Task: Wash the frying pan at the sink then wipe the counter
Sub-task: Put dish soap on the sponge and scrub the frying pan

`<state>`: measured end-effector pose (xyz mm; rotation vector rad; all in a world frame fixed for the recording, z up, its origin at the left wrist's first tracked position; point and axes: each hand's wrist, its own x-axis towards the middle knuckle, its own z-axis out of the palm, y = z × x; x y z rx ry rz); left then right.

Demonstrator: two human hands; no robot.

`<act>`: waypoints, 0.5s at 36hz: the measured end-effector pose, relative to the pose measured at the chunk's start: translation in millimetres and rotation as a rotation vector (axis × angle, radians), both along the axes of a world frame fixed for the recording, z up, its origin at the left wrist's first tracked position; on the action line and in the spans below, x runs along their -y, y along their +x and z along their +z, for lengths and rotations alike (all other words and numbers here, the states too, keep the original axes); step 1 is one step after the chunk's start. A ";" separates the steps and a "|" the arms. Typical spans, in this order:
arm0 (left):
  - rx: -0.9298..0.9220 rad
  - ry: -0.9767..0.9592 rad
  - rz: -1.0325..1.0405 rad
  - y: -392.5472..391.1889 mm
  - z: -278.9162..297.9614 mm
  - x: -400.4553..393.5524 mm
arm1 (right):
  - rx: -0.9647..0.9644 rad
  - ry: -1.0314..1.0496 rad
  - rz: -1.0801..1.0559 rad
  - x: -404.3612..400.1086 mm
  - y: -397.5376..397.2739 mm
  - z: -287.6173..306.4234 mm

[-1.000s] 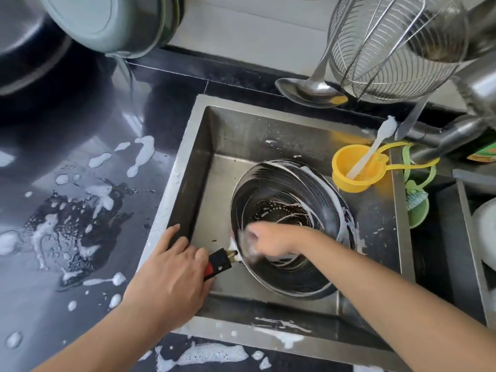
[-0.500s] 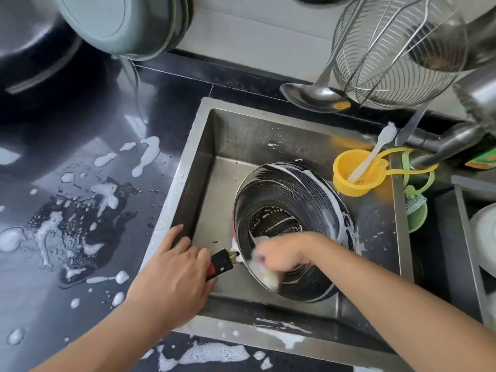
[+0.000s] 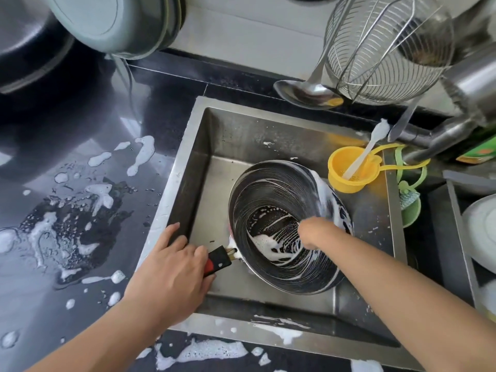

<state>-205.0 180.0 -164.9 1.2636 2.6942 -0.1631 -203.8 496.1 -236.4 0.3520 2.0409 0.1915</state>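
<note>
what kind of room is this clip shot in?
Most likely a home kitchen: a stainless steel sink set in a glossy black counter, a soapy frying pan being scrubbed, and a wire strainer basket hanging above.

Item count at the sink and counter

Counted: one steel sink [image 3: 188, 146]; one frying pan [image 3: 271, 200] standing in it; one black-and-red pan handle [image 3: 218, 260]; two hands, the left hand [image 3: 171, 272] and the right hand [image 3: 311, 233]. One yellow strainer [image 3: 346, 167] with one white brush [image 3: 367, 150] standing in it; one green strainer [image 3: 410, 208] beside it. One ladle [image 3: 306, 95]; one wire basket [image 3: 386, 47]; one faucet [image 3: 440, 138]; one white plate [image 3: 480, 232] at the right edge. One grey-green pot [image 3: 112, 22] and one dark pan [image 3: 29, 47] at upper left. One black counter [image 3: 80, 108]; foam patches [image 3: 67, 224] on it are too many and too merged to count.
</note>
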 end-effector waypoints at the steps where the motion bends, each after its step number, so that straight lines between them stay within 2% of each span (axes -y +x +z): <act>1: 0.002 -0.001 0.000 -0.1 -0.3 0.3 | 0.093 -0.093 0.053 7.8 0.6 2.4; 4: 0.000 -0.003 0.003 -0.3 -1.5 0.3 | 0.361 -0.403 0.137 32.7 -0.2 10.5; 5: 0.000 -0.004 0.002 -0.7 -1.4 0.1 | 0.379 -0.517 0.109 40.3 -0.8 12.4; 7: -0.005 -0.006 0.001 -0.8 -1.9 0.7 | 0.238 -0.727 -0.059 52.7 -4.0 13.9; 10: -0.005 -0.004 0.000 -0.9 -2.2 0.8 | -0.238 -0.953 -0.340 66.4 -17.9 8.8; 12: -0.007 -0.002 -0.003 -0.2 -3.2 0.4 | -0.443 -0.881 -0.308 65.9 -27.5 -0.1; 15: -0.013 -0.003 -0.004 -0.1 -4.1 0.3 | -0.568 -0.562 0.038 47.0 -26.8 -10.8; 17: -0.006 -0.007 -0.003 -0.8 -4.1 1.1 | -0.434 -0.294 0.199 32.8 -19.4 -1.1; 18: -0.005 -0.007 -0.002 -0.7 -3.4 0.9 | -0.259 -0.198 0.222 30.0 -14.8 6.7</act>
